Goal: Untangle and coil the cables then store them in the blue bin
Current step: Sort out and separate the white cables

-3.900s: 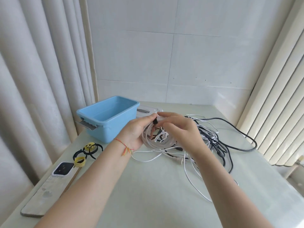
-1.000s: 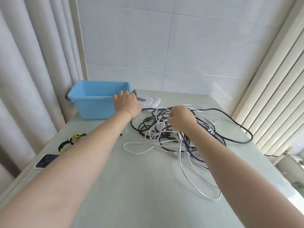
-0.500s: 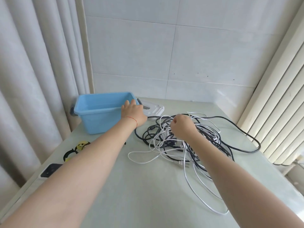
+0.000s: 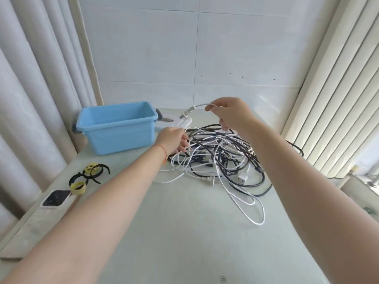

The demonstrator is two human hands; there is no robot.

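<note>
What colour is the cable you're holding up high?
White: the cable pinched by the right hand, clearest in the head view.

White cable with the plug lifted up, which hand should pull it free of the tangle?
Probably the right hand: it already pinches the white cable near its plug, raised above the pile. The left hand rests on the tangle, placed to steady it.

Home room corner: tiled wall (image 4: 184,48), curtains (image 4: 37,78), vertical blinds (image 4: 332,99), pale table (image 4: 184,232).
</note>
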